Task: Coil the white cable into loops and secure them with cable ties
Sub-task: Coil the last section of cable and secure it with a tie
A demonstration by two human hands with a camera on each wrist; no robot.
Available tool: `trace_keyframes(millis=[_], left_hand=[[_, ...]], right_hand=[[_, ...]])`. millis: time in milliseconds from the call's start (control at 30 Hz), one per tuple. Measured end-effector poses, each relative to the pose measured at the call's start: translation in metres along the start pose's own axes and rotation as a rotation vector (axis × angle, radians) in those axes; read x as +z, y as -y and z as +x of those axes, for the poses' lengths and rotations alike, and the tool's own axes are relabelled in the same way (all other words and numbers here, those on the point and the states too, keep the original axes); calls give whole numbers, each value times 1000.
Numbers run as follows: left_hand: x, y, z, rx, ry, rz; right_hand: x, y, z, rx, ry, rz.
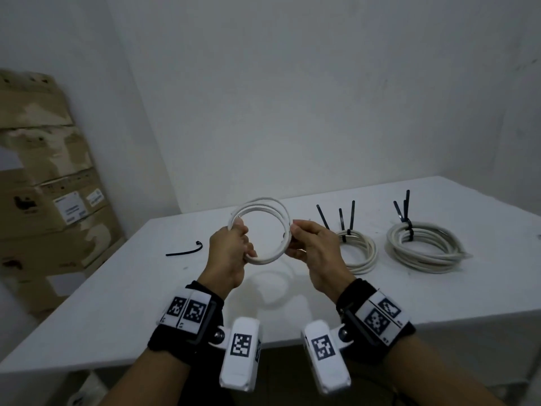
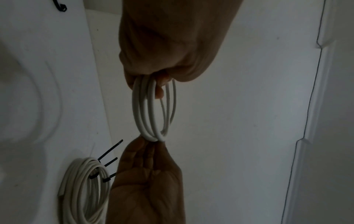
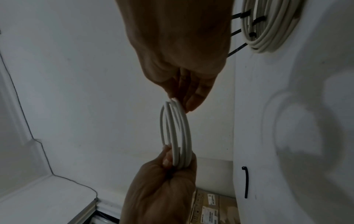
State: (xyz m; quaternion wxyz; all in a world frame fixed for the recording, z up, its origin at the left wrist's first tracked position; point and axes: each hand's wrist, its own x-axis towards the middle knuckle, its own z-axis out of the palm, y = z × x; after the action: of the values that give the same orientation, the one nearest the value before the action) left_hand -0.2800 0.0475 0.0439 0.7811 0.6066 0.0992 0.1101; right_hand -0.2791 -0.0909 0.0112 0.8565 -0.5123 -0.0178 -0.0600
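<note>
Above table, both hands pinch coiled cable.

Head view looks down over table; both wrist views close, facing opposite ways, share coil.

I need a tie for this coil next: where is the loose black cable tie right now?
In the head view the loose black cable tie lies flat on the white table, left of the left hand and the held white coil.

White table: loose black tie, two tied coils.
</note>
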Motion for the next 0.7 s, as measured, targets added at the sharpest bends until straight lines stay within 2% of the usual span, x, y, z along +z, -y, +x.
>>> trace_keyframes(millis=[200, 333, 500, 600, 700], left_hand=[[10, 9, -10, 32, 14, 161], [17, 19, -17, 101, 46, 295], [21, 24, -21, 210, 105, 486], [19, 23, -20, 244, 133, 526], [21, 22, -25, 246, 181, 461]], right_hand=[[-5, 4, 1, -115, -1, -145], [-2, 8, 3, -240, -5, -391], [-6, 12, 3, -339, 69, -754], [-10, 12, 5, -316, 71, -777], [-14, 8, 7, -328, 37, -779]])
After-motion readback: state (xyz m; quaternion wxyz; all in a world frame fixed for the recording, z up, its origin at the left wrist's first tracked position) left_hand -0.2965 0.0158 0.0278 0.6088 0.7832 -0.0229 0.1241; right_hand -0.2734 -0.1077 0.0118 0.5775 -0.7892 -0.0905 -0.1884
